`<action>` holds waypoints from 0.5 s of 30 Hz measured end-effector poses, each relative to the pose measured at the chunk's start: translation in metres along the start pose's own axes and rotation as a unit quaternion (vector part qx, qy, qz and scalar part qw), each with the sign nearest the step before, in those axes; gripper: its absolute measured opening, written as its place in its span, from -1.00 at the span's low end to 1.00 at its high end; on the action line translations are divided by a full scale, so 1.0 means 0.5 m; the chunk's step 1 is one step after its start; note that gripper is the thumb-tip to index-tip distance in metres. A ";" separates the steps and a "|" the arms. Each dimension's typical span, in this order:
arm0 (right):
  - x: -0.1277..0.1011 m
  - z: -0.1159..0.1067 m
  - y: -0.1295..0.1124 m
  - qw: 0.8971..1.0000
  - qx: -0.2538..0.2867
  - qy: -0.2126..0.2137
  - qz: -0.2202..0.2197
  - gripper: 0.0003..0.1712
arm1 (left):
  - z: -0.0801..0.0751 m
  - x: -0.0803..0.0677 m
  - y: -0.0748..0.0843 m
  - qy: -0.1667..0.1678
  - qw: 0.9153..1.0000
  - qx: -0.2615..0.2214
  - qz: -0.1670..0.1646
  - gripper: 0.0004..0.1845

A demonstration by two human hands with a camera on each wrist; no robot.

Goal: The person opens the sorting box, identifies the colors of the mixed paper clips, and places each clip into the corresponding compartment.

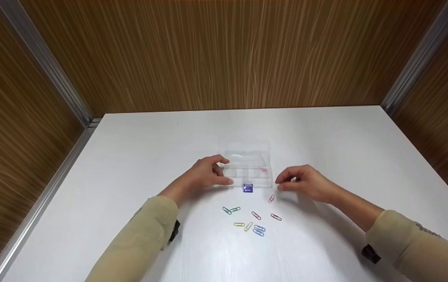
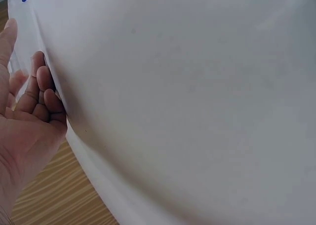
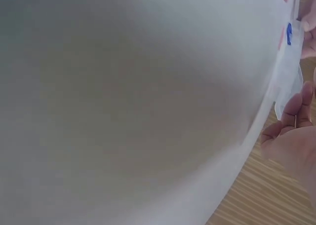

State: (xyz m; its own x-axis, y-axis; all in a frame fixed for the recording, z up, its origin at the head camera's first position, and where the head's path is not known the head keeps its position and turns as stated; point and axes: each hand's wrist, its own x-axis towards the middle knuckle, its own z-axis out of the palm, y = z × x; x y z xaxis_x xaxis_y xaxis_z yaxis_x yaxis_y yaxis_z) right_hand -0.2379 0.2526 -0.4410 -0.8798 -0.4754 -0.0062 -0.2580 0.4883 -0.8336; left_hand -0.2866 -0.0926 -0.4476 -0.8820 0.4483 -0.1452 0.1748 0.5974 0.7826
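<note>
A clear plastic box (image 1: 231, 182) lies on the table with its transparent lid (image 1: 247, 147) tilted back and a purple latch (image 1: 248, 188) at the front. Inside, toward the right end, is a pink paper clip (image 1: 264, 170). My left hand (image 1: 208, 171) grips the box's left end, thumb at the front edge and index finger toward the back. Just beside the right end, my right hand (image 1: 304, 182) hovers with bent, relaxed fingers and nothing visible in them. Another pink paper clip (image 1: 271, 198) lies in front of the box, near the right fingertips.
Several loose paper clips are spread nearer to me: green ones (image 1: 235, 209), red ones (image 1: 256, 215), a dark red one (image 1: 276, 217), yellow ones (image 1: 239, 224) and blue ones (image 1: 258, 232). Wood-grain panels (image 1: 231, 55) wall the white table (image 1: 149, 137) at the back and sides.
</note>
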 end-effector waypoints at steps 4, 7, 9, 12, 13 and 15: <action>-0.008 0.010 0.009 1.000 0.017 -0.023 0.003 -0.81 | -0.001 0.000 -0.001 -0.001 1.000 0.000 0.002 -0.29; -0.011 0.017 0.013 0.999 0.029 -0.033 0.006 -0.81 | 0.000 0.000 -0.001 0.001 1.000 0.004 0.004 -0.29; -0.012 0.020 0.016 0.999 0.035 -0.038 0.009 -0.82 | 0.000 0.000 0.000 0.002 1.000 0.007 0.004 -0.30; -0.011 0.025 0.018 0.998 0.036 -0.044 0.016 -0.82 | 0.000 -0.002 0.000 0.002 1.000 0.008 0.000 -0.30; -0.011 0.027 0.019 0.998 0.034 -0.046 0.018 -0.82 | 0.000 -0.003 -0.001 0.003 1.000 0.009 -0.002 -0.30; -0.011 0.032 0.020 0.998 0.030 -0.049 0.022 -0.81 | 0.000 -0.004 -0.002 0.003 1.000 0.008 -0.006 -0.30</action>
State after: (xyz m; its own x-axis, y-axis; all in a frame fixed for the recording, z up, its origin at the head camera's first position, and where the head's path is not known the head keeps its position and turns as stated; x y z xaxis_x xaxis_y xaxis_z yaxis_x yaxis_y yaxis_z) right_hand -0.2293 0.2481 -0.4580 -0.8463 -0.5241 -0.0953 -0.1923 0.4672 -0.8630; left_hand -0.2850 -0.0942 -0.4481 -0.8864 0.4377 -0.1509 0.1712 0.6127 0.7715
